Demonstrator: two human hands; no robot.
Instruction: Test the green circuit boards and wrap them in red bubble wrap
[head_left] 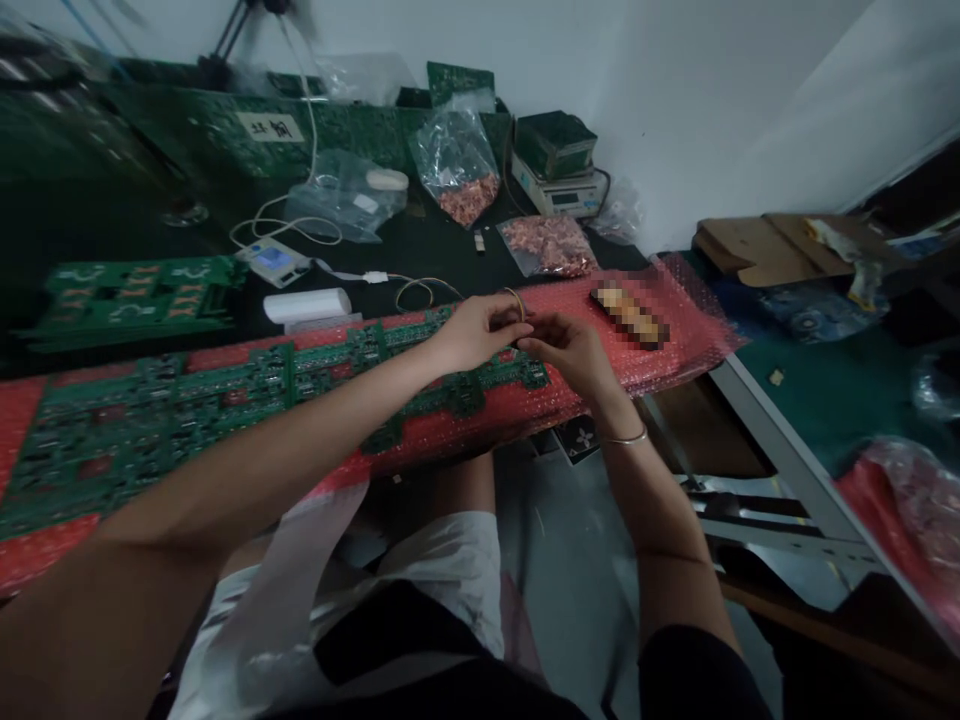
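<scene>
My left hand [480,332] and my right hand [568,350] meet above the near edge of the bench, fingertips pinched together. A thin yellowish loop [514,296], like a wire or band, rises from the left fingers; whatever else lies between the fingertips is too small and hidden to name. Under and beside the hands, green circuit boards [315,372] lie in joined rows on red bubble wrap [525,405]. A thin cable [420,283] runs from a small white device with a lit screen [276,260] toward my left hand; its end is hidden.
A white roll [307,305] and stacked green boards [135,298] lie to the left. Behind are bags of copper-coloured parts [551,246] and a scale [559,190]. A blurred-out dark object [630,315] rests on the wrap at right. Cardboard [787,250] lies further right.
</scene>
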